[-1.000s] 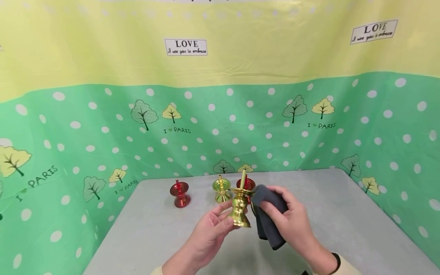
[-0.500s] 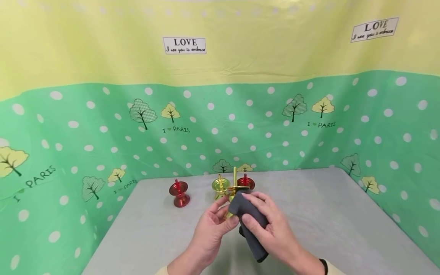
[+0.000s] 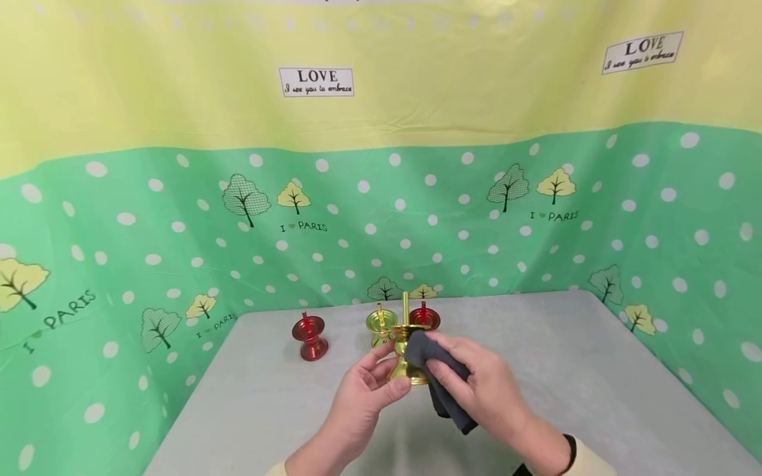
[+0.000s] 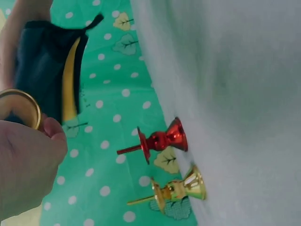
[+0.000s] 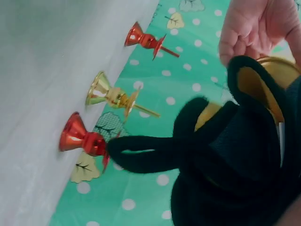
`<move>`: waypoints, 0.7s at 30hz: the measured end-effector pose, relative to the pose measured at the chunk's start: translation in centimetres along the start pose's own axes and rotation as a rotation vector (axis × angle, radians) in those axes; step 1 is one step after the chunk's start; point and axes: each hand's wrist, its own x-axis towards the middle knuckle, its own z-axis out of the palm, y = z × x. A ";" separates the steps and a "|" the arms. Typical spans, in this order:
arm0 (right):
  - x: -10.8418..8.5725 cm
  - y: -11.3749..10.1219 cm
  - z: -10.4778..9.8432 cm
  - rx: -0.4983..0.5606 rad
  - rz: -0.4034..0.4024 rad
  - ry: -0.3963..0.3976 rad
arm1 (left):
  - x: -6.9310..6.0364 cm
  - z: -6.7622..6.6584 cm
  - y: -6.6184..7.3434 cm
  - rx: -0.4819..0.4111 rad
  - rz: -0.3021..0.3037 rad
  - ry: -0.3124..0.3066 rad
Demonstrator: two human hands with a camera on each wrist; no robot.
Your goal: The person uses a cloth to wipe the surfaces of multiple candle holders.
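Observation:
A shiny gold candlestick (image 3: 401,345) is held upright above the table, its tall thin tube pointing up. My left hand (image 3: 359,411) grips it from the left side, with the thumb low by its flared base. In my right hand (image 3: 493,391) is a folded dark grey cloth (image 3: 448,378), pressed against the candlestick's right side just under the dish and hiding part of the body. The right wrist view shows the cloth (image 5: 235,155) bunched in loops, with a yellowish surface between its folds. Part of a round gold rim (image 4: 33,110) shows past my left hand in the left wrist view.
On the grey table (image 3: 250,403) stand a red candlestick (image 3: 311,338) at the left, a gold one (image 3: 381,321) in the middle, and another red one (image 3: 431,319) partly hidden behind the held candlestick. A green and yellow patterned curtain (image 3: 333,185) surrounds the table.
The held candlestick has gone from tilted to upright and shifted slightly left. The cloth, beside it a second ago, moved left onto its body, then shifted a little right, uncovering more of the base.

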 end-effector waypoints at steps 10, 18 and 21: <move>0.1 -0.4 0.2 -0.136 -0.195 0.045 | 0.0 0.0 0.4 0.080 -0.031 0.000; -0.3 0.4 0.5 -0.066 -0.040 0.022 | -0.3 -0.2 0.4 0.039 -0.006 -0.031; -0.4 0.2 0.6 -0.088 -0.138 0.062 | -0.1 -0.1 0.3 0.065 -0.009 -0.035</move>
